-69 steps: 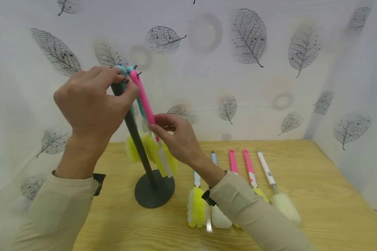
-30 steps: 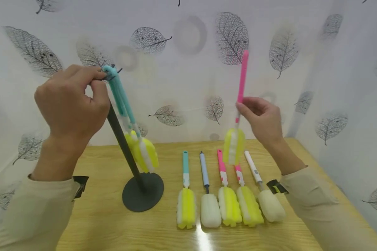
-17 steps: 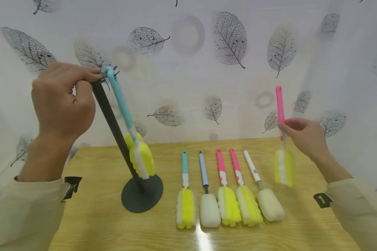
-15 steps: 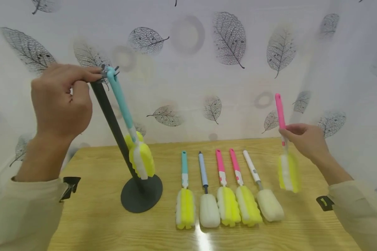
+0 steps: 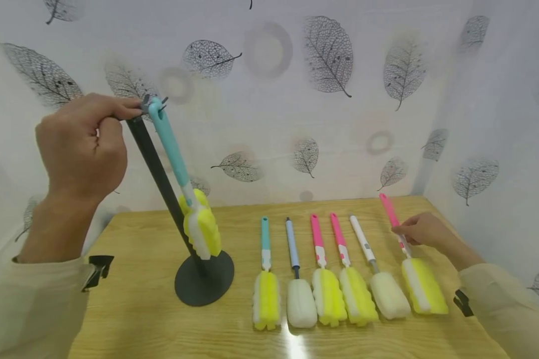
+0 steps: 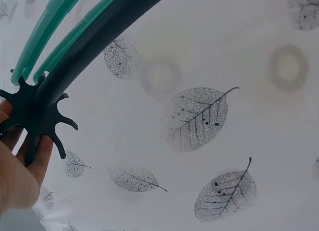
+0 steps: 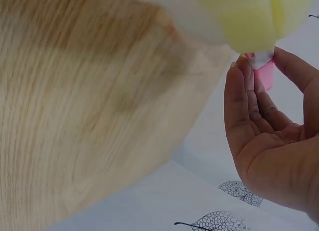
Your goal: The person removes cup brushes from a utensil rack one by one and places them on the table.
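Far left: left hand (image 5: 83,149) raised, fingers curled round the spiked top of a dark stand (image 5: 161,174), thumb and forefinger pinching just under the prongs. Stand tilted, round base (image 5: 204,279) down on the wooden table (image 5: 134,309). Hung from the prongs: a teal-handled sponge brush (image 5: 172,149), yellow-and-white head resting against the pole low down; a second yellow head showing partly behind it. In the left wrist view, black star of prongs (image 6: 35,116) against the fingertips (image 6: 40,156), two teal handles (image 6: 50,39) running off the top edge, their sponge ends cut off.

No real container anywhere; the stand the only holder, bearing those teal brushes.

Middle of the table: a row of five brushes lying side by side, handles pointing to the wall, close together. From the left: teal handle with yellow sponge (image 5: 266,299), blue handle with white sponge (image 5: 300,306), pink handle with yellow sponge (image 5: 327,299), another pink handle with yellow sponge (image 5: 357,299), white handle with white sponge (image 5: 388,299).

Right end: sixth brush, the pink-handled brush (image 5: 419,284), yellow-and-white head lying on the table just beside the white one, handle slanting up. Right hand (image 5: 424,232) pinching the handle partway along between thumb and fingertips, remaining fingers loosely bent. In the right wrist view, sponge blurred and cropped at the top edge, only a small piece of pink handle (image 7: 264,74) visible between the fingers (image 7: 239,101); contact between sponge and table not clear from there.
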Tool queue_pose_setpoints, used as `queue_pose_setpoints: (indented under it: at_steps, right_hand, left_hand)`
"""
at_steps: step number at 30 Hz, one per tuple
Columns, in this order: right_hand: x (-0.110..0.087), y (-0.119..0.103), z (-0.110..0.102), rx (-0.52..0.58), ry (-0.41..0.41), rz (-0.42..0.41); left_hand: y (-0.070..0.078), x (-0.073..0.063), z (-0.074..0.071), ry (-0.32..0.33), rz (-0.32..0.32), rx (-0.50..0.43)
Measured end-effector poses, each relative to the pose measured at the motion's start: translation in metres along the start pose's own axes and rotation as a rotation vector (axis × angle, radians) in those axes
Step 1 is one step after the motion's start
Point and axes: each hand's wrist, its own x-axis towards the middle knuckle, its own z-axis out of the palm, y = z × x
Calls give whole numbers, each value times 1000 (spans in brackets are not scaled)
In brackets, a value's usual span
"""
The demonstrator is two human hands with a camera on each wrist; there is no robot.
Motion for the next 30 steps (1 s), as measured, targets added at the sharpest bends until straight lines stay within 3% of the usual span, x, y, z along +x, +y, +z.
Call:
queue_pose_setpoints:
  at_steps: [5,10,22,30]
  right_hand:
    - [5,4,12,23,-69,-5]
    - [10,8,20,41,-111,-9]
    - [8,5,24,33,-131,-17]
    - [7,9,17,-1,-81,-12]
  left_hand:
    - [-2,-1,3,17,-5,-36]
    - [-4,-1,5,42,32,-58]
    - [-2,-1,6,28,21,-47]
    - [-1,-2,4,7,10,-55]
